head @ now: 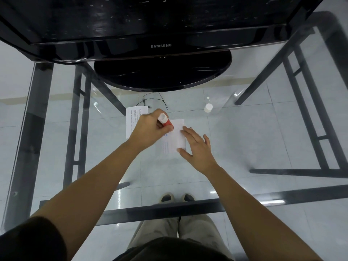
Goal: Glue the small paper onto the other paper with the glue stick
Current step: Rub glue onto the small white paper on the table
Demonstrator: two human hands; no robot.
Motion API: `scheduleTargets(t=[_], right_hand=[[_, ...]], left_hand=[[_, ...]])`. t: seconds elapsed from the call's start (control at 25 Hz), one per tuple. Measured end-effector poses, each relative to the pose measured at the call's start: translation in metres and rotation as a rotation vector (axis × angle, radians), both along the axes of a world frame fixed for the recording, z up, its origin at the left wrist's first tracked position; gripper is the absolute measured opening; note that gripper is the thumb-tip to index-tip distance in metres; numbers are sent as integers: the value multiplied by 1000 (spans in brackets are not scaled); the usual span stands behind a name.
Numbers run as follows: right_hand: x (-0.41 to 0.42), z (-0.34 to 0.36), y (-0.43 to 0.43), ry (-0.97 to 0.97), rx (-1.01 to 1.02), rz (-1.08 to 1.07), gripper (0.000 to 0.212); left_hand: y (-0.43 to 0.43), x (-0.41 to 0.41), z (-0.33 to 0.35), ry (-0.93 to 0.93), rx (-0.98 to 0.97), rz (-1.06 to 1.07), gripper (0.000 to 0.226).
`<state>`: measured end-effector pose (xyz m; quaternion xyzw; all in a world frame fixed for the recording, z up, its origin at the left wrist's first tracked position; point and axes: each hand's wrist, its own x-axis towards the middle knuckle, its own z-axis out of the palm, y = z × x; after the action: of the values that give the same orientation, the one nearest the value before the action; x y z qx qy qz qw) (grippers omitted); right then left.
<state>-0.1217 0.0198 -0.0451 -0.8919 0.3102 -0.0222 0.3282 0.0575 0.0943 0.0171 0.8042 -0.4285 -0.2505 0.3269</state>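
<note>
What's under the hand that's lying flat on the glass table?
The right hand rests straight fingers on a white paper with faint blue print, lying on the glass table. Its fingers cover the paper's right edge, so that strip cannot be seen.

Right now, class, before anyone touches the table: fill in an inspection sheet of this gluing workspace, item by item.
Surface: glass table on a dark metal frame; floor tiles show through it.
Job's things: red glue stick, tip down at the edge of the white paper; printed sheet beside it, partly hidden by the left hand.
Clutter: white cap standing alone on the glass.
Hands: left hand grips the glue stick; right hand lies flat, fingers on the white paper.
Cables: thin black cable looped near the monitor's base.
Surroundings: black monitor at the far side; the person's shoes seen through the glass.
</note>
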Motion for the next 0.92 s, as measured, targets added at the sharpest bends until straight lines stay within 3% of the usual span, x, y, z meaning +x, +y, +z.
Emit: scheduleTargets(t=[0.16,0.36,0.52,0.72,0.92], right_hand=[[1,0,0,-1,-3,-6,57],[2,-3,-1,-21,8,-16,51],[1,-5,-1,-33,9,-23,50],[1,-7,1,-43,-18,-33,49],[1,-6,1,2,-43,-36,50]], left_hand=[[-6,8,3,-46,-54,113,20],[-7,-2,1,-66,13,-78,24],[-19,6,5,-130,10,17,22],[-19,-4,3,-97,7,-118,24],[-24,2,6,-130,5,-48,22]])
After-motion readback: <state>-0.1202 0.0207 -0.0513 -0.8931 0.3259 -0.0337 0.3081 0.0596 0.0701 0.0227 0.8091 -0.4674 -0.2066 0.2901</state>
